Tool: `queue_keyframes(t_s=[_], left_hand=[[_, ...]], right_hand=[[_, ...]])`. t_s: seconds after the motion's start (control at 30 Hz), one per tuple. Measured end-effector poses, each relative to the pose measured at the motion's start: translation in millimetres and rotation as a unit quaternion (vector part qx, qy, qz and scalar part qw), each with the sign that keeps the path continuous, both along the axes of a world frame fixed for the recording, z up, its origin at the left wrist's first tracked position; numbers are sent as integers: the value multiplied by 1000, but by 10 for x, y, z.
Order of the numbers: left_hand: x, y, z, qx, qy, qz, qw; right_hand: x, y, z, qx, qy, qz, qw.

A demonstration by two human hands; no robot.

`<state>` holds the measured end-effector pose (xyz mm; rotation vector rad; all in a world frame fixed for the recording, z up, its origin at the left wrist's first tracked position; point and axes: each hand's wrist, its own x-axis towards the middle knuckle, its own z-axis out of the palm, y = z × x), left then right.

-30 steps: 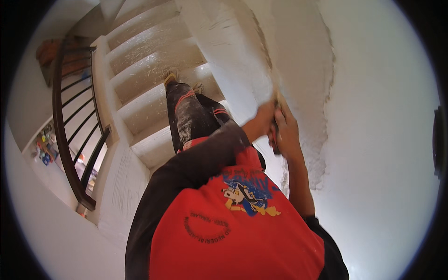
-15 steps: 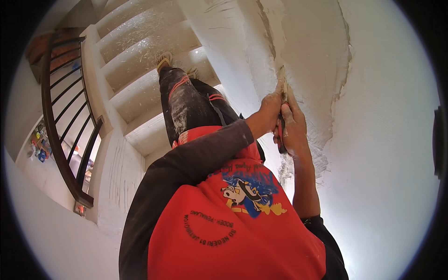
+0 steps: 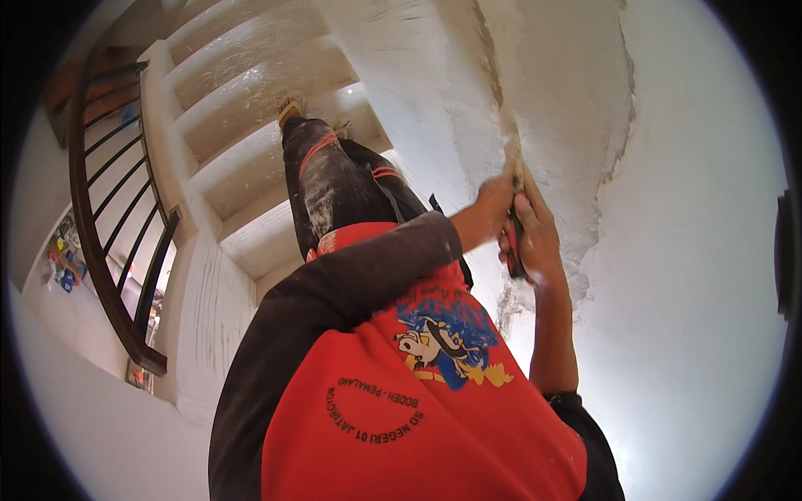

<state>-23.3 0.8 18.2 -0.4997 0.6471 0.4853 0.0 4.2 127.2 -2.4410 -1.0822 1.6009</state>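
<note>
A narrow flat-bladed scraper [image 3: 517, 255] with a dark handle lies along a rough plaster seam on the wall to the right of the stairs. My right hand [image 3: 539, 238] is closed round the handle, thumb along it. My left hand [image 3: 490, 204] is closed on the tool just above, at its blade end, with the finger detail partly hidden. The blade tip touches or nearly touches the seam [image 3: 501, 92]; which, I cannot tell. Beside it runs a jagged-edged patch of grey plaster [image 3: 568, 108].
Dusty white steps [image 3: 251, 83] climb the picture's middle, with my legs and sandalled feet [image 3: 322, 175] on them. A dark railing [image 3: 109, 275] curves along the left, with assorted small items [image 3: 67, 263] visible beyond it. A dark object [image 3: 781, 255] sits at the far right rim.
The view has shifted slightly, stairs and railing sliding left and up, wall seam rightward. Both hands and the scraper sit a little further right in the picture, still on the seam.
</note>
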Motion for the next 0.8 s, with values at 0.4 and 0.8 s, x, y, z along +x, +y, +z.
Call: queue_keyframes(t_s=[0.4,0.8], left_hand=[[15,51,-116,14,1,42,999],[19,223,-249,83,8,47,995]], right_hand=[[0,-42,-100,45,-32,5,998],[-43,81,-206,81,-7,-21,996]])
